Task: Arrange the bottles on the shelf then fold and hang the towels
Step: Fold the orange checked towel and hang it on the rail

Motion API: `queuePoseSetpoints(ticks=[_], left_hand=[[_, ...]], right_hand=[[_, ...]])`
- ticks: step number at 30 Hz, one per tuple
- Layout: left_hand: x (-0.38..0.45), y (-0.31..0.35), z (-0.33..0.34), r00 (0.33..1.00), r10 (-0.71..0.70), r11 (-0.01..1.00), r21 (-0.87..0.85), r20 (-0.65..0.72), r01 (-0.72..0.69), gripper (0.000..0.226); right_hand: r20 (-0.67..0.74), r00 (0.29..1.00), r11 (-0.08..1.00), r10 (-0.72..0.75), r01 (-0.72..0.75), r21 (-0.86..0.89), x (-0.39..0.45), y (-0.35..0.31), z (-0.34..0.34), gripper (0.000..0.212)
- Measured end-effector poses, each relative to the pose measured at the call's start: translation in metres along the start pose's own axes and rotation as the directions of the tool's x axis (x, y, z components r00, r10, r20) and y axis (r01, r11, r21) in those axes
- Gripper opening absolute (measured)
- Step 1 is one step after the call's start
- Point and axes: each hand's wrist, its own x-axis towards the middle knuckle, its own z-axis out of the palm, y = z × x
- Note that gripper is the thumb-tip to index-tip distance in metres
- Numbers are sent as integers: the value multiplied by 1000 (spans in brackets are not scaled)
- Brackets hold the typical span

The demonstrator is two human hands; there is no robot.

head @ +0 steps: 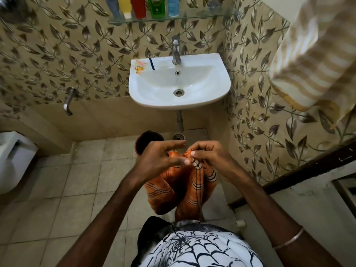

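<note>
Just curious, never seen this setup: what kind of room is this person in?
A small home bathroom, most likely: a white wall-hung sink with a tap, a glass shelf of toiletry bottles above.

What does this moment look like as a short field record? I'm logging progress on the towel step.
bottles: five standing in a row on the glass shelf
orange towel: hangs bunched below both hands
right hand: pinches the towel's top edge
left hand: fingers straight, beside the edge
striped beige towel: hangs at upper right
sink: sachets and a razor on its rim
</note>
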Motion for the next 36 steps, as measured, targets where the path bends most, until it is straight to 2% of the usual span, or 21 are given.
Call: queuePoseSetpoints(ticks=[2, 5, 7, 10, 12, 15, 17, 19, 22, 25, 26, 29, 32, 34, 36], left_hand=[[1, 1, 7, 998, 29, 999, -15, 48, -28, 48], [1, 2, 9, 998, 54, 998, 13, -29, -54, 21], [0, 3, 6, 994, 86, 996, 37, -70, -83, 18], [0, 4, 1, 991, 104, 993, 59, -82, -100, 17], [-1, 4, 0, 990, 101, 993, 70, -99, -95, 14], [-2, 4, -4, 986, 95, 994, 62, -135, -87, 10], [-3, 5, -7, 983, 96, 994, 57, -155, -88, 8], [-3, 3, -10, 981, 97, 992, 101, -168, -81, 9], [-3, -2, -12, 989, 45, 985, 174, -142, -20, 14], [-6, 1, -1, 999, -4, 995, 102, -35, 7, 53], [-7, 4, 4, 1000, 5, 998, 67, -1, -5, 57], [-7, 5, 11, 997, 81, 996, 44, -4, -80, 32], [-7, 2, 4, 995, 84, 996, 39, -49, -82, 18], [-7, 2, 0, 994, 92, 995, 52, -63, -89, 15], [-8, 4, -2, 992, 98, 993, 68, -76, -93, 13]], right_hand=[[-41, 997, 996, -67, 65, -60, 0, -3, 3, 9], [-129, 982, 980, -136, 114, -162, 2, -3, 2, 17], [-136, 970, 931, -200, 144, -336, 2, 0, -1, 20], [-58, 942, 782, -330, 238, -576, 0, 7, -2, 15], [-43, 929, 721, -367, 254, -644, 1, 12, -2, 16], [-100, 923, 673, -372, 194, -713, 2, 20, -2, 20], [-154, 916, 699, -371, 166, -696, 1, 20, -1, 17], [-188, 933, 786, -307, 137, -602, 1, 16, 0, 15], [-144, 962, 864, -234, 138, -485, 3, 9, 4, 25], [-105, 966, 902, -235, 177, -393, 3, 5, 12, 23], [-80, 969, 907, -232, 186, -378, 3, 4, 14, 20], [-39, 975, 926, -217, 193, -324, 4, 9, 18, 11], [-37, 975, 931, -221, 199, -307, 2, 11, 12, 19], [-12, 965, 879, -261, 233, -417, 0, 9, 7, 21], [31, 946, 775, -324, 284, -565, 0, 9, 5, 18]])
